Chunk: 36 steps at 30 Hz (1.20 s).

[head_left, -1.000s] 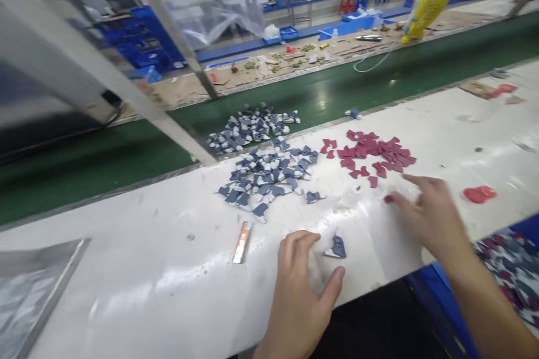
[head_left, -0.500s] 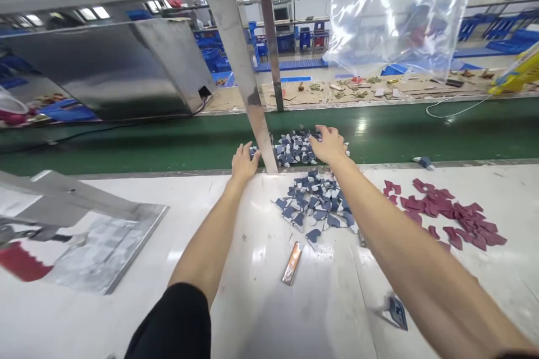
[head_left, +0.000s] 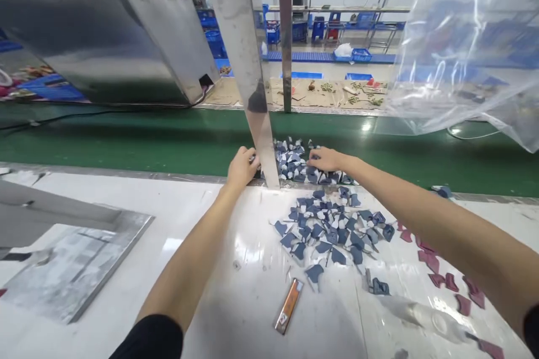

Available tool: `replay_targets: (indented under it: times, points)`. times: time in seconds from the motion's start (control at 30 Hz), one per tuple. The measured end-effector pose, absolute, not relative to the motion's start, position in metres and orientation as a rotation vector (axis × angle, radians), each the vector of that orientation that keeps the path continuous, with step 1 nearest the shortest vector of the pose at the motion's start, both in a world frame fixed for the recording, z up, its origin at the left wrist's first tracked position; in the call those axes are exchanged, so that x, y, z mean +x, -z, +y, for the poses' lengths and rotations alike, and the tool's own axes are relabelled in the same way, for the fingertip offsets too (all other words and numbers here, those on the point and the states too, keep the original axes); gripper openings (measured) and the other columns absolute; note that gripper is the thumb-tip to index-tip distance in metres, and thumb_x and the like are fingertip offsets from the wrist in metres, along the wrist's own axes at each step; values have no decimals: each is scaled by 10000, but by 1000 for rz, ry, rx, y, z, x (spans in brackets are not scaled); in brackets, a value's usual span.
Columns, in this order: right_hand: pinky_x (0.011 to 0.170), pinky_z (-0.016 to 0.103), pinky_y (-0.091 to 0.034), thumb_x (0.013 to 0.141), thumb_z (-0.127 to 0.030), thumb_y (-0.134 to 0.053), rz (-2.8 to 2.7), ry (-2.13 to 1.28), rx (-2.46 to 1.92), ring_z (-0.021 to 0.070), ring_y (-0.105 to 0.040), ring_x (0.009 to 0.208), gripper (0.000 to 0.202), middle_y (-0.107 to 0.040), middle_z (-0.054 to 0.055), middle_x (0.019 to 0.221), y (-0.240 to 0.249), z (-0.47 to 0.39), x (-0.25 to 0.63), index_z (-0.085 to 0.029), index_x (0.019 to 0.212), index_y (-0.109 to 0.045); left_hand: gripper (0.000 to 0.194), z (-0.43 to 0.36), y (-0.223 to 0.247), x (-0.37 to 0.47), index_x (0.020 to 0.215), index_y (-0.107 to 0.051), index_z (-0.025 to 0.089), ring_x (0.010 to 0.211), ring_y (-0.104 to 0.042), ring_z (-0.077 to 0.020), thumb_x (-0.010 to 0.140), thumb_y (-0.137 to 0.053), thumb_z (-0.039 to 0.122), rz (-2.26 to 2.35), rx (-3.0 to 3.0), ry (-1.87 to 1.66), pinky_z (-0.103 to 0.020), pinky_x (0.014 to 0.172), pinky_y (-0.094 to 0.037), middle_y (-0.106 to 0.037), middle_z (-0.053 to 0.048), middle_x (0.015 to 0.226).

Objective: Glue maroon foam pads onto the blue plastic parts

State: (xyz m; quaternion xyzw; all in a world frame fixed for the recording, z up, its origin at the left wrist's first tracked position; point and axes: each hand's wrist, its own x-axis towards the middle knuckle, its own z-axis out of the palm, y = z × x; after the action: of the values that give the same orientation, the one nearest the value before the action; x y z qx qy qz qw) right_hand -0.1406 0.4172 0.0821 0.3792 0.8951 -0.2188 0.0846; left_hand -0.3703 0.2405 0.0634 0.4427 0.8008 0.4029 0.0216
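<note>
- Chiefly, blue-and-white pieces [head_left: 295, 164]: heaped on green belt [head_left: 168, 140], more on table [head_left: 255, 235]; likely light, stiffish; best cupped by handfuls.
- Left hand [head_left: 242, 168]: curled beside post [head_left: 263, 140]; grip unclear.
- Right hand [head_left: 326, 159]: curled down at belt pieces; grasp unclear.

Blue-and-white pieces [head_left: 332, 235]; maroon pieces [head_left: 464, 305]; green belt [head_left: 126, 146].

Post [head_left: 265, 146], right of the left hand's [head_left: 243, 168] fingers, masks part of the pile [head_left: 290, 165]. Right hand [head_left: 326, 159]: fingertips indistinct against the pile. Lower right of these fingers, forearm [head_left: 421, 216] overlaps red pieces [head_left: 432, 261]; upper right, bag [head_left: 471, 56] cropped.
</note>
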Motion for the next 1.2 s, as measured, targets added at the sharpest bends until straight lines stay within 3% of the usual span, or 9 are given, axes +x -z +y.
replay_targets:
  times: [0.1, 0.23, 0.3, 0.43, 0.57, 0.7, 0.9, 1.0, 1.2]
  points:
    - [991, 384, -538, 961, -383, -687, 2686, 720, 1038, 308, -716, 1061, 237, -737, 108, 1160, -91, 390, -115, -235, 1139, -741, 241, 210, -72, -367, 747, -572, 239, 861, -656, -160, 943, -488, 351, 2453, 1303, -1106, -285, 785, -495, -615, 16, 781]
    - [970, 370, -556, 999, -363, -614, 2730, 830, 902, 241, -720, 970, 241, -677, 113, 1250, -109, 341, -87, -239, 1161, -742, 250, 147, -75, -330, 755, -622, 244, 592, -624, -185, 933, -530, 393, 2244, 1261, -845, -312, 589, -475, -650, 13, 646]
    - [960, 391, -575, 1013, -437, -605, 2727, 938, 792, 241, -731, 964, 286, -676, 100, 1301, -121, 328, -73, -276, 1181, -771, 262, 116, -78, -302, 858, -718, 267, 694, -702, -206, 921, -618, 500, 2112, 1310, -753, -319, 627, -516, -764, -1, 818]
    - [1153, 469, -506, 1026, -586, -590, 2738, 1060, 767, 330, -669, 1309, 435, -689, 78, 1444, -137, 347, -55, -334, 1328, -776, 337, 91, -90, -289, 1164, -744, 365, 815, -734, -225, 924, -637, 576, 2103, 1459, -630, -350, 691, -531, -804, 4, 1132]
    - [1196, 584, -448, 1064, -548, -509, 2638, 739, 1399, 427, -537, 1460, 538, -556, 151, 1612, -120, 394, -62, -294, 1517, -651, 199, 145, -88, -341, 825, -653, 258, 983, -694, -271, 926, -510, 353, 2440, 1430, -836, -399, 881, -538, -743, -55, 970]
    - [1161, 745, -386, 1062, -583, -474, 2601, 637, 1523, 510, -447, 1477, 532, -536, 184, 1576, -85, 400, -85, -307, 1471, -673, 224, 224, -72, -379, 976, -637, 208, 1265, -613, -261, 992, -446, 323, 2474, 1446, -955, -415, 1142, -465, -705, -81, 1172]
    - [1120, 539, -459, 1034, -328, -572, 2786, 742, 1015, 364, -578, 1294, 194, -706, 127, 1289, -81, 346, -106, -237, 962, -728, 74, 245, -56, -376, 930, -662, 234, 1153, -646, -303, 860, -642, 250, 2353, 1518, -917, -461, 1090, -509, -705, -72, 1047]
    - [1018, 461, -516, 1048, -240, -514, 2791, 837, 873, 306, -652, 1118, 169, -748, 93, 1053, -96, 322, -99, -230, 987, -671, 143, 208, -55, -364, 961, -648, 236, 1125, -628, -299, 826, -674, 275, 2337, 1540, -958, -466, 1075, -513, -671, -100, 1109]
    - [997, 418, -545, 1082, -332, -489, 2909, 949, 794, 289, -690, 1097, 273, -738, 126, 1124, -108, 338, -98, -205, 1037, -727, 155, 119, -57, -324, 1024, -649, 257, 1053, -648, -257, 928, -581, 357, 2246, 1597, -1022, -412, 964, -542, -677, -59, 1054]
